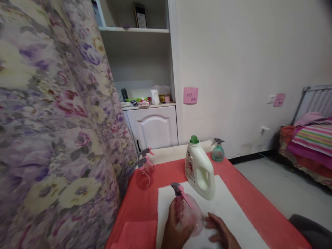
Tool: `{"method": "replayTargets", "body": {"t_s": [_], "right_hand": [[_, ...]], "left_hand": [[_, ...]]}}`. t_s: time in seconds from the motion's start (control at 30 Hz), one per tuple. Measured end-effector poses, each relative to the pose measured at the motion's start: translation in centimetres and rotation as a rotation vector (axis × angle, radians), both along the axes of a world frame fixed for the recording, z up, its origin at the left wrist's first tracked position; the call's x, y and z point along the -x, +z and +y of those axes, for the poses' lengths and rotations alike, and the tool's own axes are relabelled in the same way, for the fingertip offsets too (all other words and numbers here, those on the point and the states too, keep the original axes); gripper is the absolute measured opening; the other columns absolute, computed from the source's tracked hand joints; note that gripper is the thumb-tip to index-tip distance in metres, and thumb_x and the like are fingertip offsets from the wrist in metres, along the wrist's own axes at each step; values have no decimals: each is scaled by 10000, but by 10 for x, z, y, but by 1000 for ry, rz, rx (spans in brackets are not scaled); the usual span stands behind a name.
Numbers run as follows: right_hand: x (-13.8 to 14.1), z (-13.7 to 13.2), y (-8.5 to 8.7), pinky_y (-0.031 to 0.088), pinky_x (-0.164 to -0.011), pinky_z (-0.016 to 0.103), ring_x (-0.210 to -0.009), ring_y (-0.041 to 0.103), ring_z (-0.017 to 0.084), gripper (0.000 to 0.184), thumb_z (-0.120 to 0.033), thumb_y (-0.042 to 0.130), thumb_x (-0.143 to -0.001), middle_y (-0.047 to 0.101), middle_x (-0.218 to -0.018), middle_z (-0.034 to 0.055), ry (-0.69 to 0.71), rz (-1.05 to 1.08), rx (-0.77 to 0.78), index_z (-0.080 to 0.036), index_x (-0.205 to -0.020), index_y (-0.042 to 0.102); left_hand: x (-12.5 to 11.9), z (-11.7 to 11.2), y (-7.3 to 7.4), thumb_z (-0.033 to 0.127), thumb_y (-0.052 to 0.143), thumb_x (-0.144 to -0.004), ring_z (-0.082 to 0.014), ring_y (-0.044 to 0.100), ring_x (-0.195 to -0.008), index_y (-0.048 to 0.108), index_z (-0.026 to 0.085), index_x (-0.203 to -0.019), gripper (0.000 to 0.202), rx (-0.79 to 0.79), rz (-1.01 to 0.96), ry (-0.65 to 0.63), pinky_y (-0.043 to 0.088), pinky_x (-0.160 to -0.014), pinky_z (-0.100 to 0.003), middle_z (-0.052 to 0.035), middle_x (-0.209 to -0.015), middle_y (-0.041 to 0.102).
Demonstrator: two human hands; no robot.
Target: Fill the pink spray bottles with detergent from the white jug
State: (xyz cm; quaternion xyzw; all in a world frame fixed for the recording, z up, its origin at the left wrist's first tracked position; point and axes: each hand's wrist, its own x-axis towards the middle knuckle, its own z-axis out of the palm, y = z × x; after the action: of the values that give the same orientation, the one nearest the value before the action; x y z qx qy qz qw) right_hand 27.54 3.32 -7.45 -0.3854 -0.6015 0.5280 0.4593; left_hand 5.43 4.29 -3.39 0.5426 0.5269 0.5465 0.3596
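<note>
My left hand (175, 230) is wrapped around a pink see-through spray bottle (188, 214) with a grey and pink trigger head, held over a white cloth (233, 214). My right hand (221, 231) rests beside the bottle's base, fingers spread on the cloth and touching the bottle's side. Just behind them a white detergent jug (199, 169) with a green cap stands upright on the cloth. Two more pink spray bottles (144, 171) stand at the left of the red-covered table (249, 190). A small teal spray bottle (218, 151) stands at the far end.
A flowered curtain (52, 131) fills the left side, close to the table. Behind stands a white cabinet (153, 126) with clutter on its counter and shelves above. A pink note (190, 95) is stuck on the wall. A bed with striped bedding (311, 145) is at right.
</note>
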Motion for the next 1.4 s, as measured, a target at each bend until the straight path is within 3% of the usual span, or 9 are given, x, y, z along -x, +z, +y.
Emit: {"method": "replayTargets", "body": {"t_s": [0.1, 0.17, 0.33, 0.43, 0.6, 0.7, 0.83, 1.03, 1.4], "right_hand": [[1, -2, 3, 434, -1069, 456, -1374, 424, 374, 1140, -828, 699, -488, 433, -1482, 202, -57, 71, -56, -240, -1414, 387], [4, -6, 11, 380, -1123, 467, -1419, 363, 359, 1105, -795, 672, -580, 361, -1537, 199, -74, 39, -60, -226, -1450, 298], [5, -13, 34, 338, -1164, 481, -1424, 354, 371, 890, -488, 718, -702, 404, -1539, 119, -64, -104, -66, -256, -1460, 313], [0, -11, 31, 371, -1146, 488, -1405, 375, 399, 885, -383, 745, -655, 452, -1513, 80, -90, -136, -80, -292, -1446, 360], [-8, -7, -9, 473, -1031, 523, -1296, 502, 435, 909, -435, 726, -622, 547, -1421, 119, -143, -136, 26, -274, -1439, 363], [-11, -6, -26, 473, -1007, 532, -1286, 499, 456, 888, -416, 754, -573, 638, -1299, 140, -231, -193, 81, -259, -1388, 437], [-11, -8, -16, 499, -988, 467, -1239, 556, 418, 956, -385, 776, -544, 629, -1313, 130, -166, -112, 113, -263, -1416, 404], [-4, -11, 11, 447, -1043, 495, -1276, 522, 433, 954, -445, 754, -549, 568, -1388, 137, -101, 25, 43, -247, -1414, 403], [-6, -12, 13, 443, -1038, 491, -1272, 527, 412, 943, -384, 758, -572, 550, -1418, 123, -114, -76, 24, -267, -1431, 387]], "left_hand": [[-18, -9, 0, 292, 711, -602, -323, 543, -1272, 346, 188, -1455, 934, 118, 61, -148, 508, -996, -380, -150, -1439, 531], [-27, -16, 6, 293, 746, -582, -330, 559, -1254, 330, 209, -1476, 990, 176, 79, -223, 513, -986, -383, -141, -1448, 526], [-38, -23, 16, 401, 832, -553, -357, 529, -1286, 346, 204, -1474, 1060, 144, 60, -376, 456, -1048, -417, -165, -1453, 518], [-35, -21, 10, 438, 814, -597, -360, 530, -1288, 372, 208, -1466, 1002, 105, 94, -375, 460, -1045, -436, -167, -1455, 521], [-7, -15, -12, 389, 443, -925, -264, 362, -1426, 392, 176, -1471, 589, 12, 500, -164, 336, -1158, -448, -132, -1557, 389], [11, -9, -28, 363, 510, -896, -319, 338, -1431, 491, 171, -1414, 553, -79, 896, 41, 339, -1142, -533, -149, -1544, 390], [21, -4, -44, 392, 602, -836, -360, 440, -1366, 503, 202, -1409, 612, -163, 1214, 151, 405, -1082, -553, -144, -1505, 445], [22, -6, -41, 496, 542, -853, -350, 446, -1365, 483, 192, -1422, 648, -115, 1288, 192, 378, -1090, -558, -131, -1507, 435], [28, -9, -29, 549, 512, -860, -390, 433, -1364, 533, 91, -1374, 689, -13, 1289, 288, 356, -1088, -572, -205, -1479, 453]]}}
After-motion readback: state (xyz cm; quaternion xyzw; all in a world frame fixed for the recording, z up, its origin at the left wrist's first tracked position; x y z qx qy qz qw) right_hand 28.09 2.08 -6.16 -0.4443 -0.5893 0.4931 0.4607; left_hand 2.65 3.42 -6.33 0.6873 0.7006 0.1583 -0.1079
